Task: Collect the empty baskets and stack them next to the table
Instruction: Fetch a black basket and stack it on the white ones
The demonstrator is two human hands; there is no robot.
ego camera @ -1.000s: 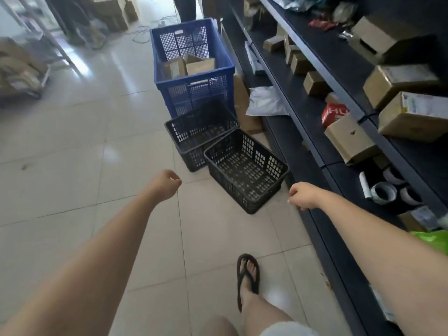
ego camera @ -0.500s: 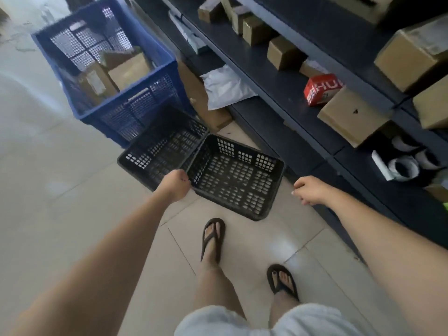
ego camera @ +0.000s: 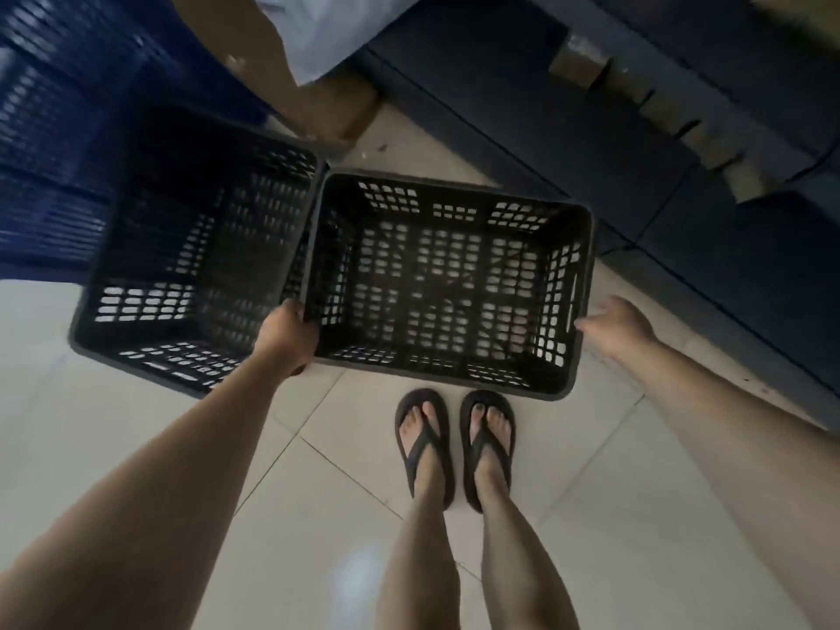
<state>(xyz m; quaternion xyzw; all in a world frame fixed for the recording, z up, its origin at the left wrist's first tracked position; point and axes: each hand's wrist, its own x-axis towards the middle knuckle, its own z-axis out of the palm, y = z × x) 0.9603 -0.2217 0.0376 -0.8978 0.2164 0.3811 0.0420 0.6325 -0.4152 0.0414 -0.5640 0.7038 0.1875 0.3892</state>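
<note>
Two empty black slotted baskets sit side by side on the tiled floor just in front of my feet. My left hand [ego camera: 288,331] is closed over the left rim of the right-hand basket [ego camera: 454,186], at its near corner, between the two baskets. My right hand [ego camera: 613,322] has its fingers spread and its fingertips at that basket's right wall, beside the handle slot, without a clear grip. The left-hand basket [ego camera: 182,247] stands tilted against the other one, with no hand on it.
A large blue crate [ego camera: 50,143] stands behind the left basket. A cardboard box [ego camera: 272,70] and a white bag [ego camera: 327,29] lie behind the baskets. A dark low shelf unit [ego camera: 591,143] runs along the right. My feet in black flip-flops [ego camera: 454,443] are close to the basket.
I have stepped up to the baskets and bent over them. My left hand closed on the right basket's rim and my right hand reached to its right wall.
</note>
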